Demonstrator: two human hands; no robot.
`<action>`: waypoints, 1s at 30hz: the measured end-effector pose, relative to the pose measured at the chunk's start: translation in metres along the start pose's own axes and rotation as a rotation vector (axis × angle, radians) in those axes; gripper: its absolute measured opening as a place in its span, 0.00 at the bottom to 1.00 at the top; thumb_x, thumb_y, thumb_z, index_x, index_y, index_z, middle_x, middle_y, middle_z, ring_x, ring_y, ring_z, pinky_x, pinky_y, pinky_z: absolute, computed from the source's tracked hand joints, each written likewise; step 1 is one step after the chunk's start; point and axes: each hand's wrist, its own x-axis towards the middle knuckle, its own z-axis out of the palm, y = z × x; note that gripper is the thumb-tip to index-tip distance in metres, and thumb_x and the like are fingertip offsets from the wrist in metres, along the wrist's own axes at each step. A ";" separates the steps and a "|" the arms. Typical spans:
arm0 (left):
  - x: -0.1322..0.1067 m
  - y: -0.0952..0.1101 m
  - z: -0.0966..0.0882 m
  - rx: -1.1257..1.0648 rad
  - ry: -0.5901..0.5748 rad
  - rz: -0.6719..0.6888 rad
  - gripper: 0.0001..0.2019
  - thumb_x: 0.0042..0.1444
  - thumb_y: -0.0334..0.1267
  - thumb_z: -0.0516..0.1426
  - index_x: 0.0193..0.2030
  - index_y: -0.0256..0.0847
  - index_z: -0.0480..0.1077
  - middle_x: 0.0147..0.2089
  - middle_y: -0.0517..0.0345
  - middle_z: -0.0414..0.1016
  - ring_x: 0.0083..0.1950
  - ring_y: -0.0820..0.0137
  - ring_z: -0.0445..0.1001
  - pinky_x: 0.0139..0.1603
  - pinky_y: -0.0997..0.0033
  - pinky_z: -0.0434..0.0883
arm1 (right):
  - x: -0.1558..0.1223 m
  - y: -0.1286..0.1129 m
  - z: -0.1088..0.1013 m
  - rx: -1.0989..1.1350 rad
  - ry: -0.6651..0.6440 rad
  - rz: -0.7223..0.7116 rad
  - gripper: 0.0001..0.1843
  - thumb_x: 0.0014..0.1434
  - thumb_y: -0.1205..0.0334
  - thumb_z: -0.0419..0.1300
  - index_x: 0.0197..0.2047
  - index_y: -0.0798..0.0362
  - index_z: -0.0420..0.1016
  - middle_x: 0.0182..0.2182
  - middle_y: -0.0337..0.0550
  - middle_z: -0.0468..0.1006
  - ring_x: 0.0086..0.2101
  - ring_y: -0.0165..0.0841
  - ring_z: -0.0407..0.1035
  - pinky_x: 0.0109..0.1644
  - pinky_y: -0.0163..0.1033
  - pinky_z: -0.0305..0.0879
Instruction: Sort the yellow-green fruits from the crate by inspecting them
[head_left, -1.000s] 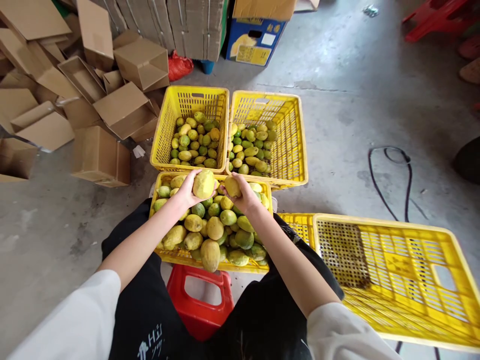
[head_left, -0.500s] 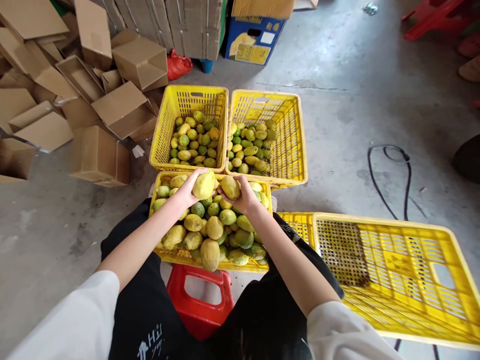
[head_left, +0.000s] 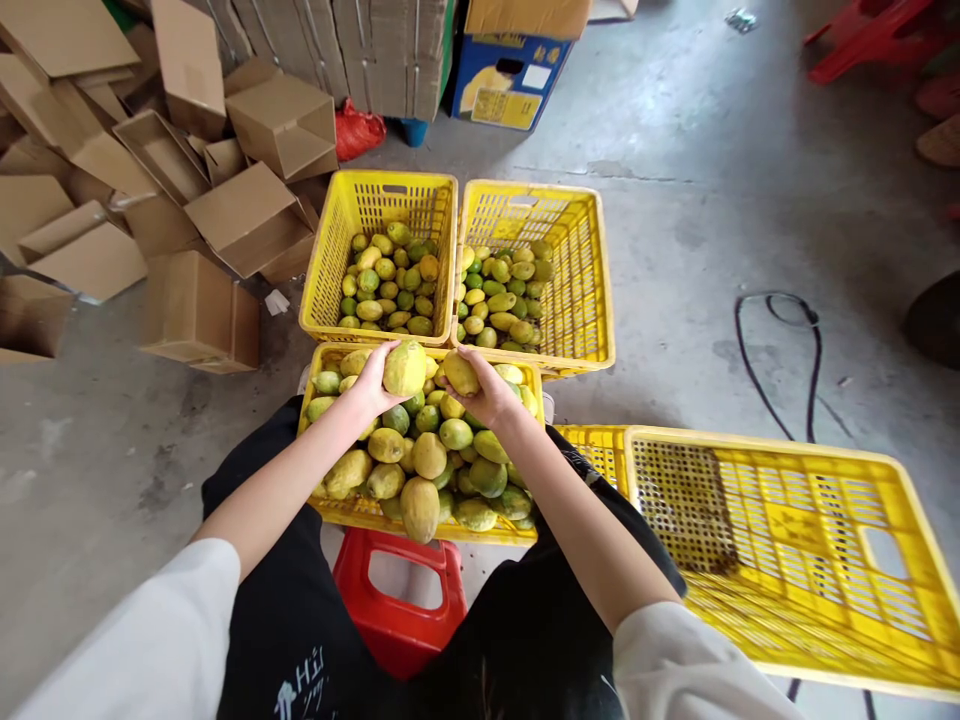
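The person's left hand (head_left: 375,382) is curled around one yellow-green fruit (head_left: 404,369), and the right hand (head_left: 489,390) grips a second, duller yellow fruit (head_left: 460,373) just beside it. Both are held above the far side of a heaped yellow crate (head_left: 351,514) between the person's knees, just behind a red stool (head_left: 405,628). Beyond stand a left-hand crate (head_left: 324,265) and a right-hand crate (head_left: 576,285), each partly filled with similar fruit.
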 end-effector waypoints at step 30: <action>-0.023 0.002 0.017 -0.048 0.070 -0.049 0.14 0.82 0.41 0.58 0.64 0.42 0.82 0.45 0.46 0.91 0.41 0.54 0.92 0.46 0.54 0.92 | 0.000 -0.003 -0.003 -0.006 -0.052 0.031 0.15 0.84 0.56 0.63 0.41 0.48 0.79 0.30 0.40 0.83 0.28 0.32 0.77 0.30 0.29 0.75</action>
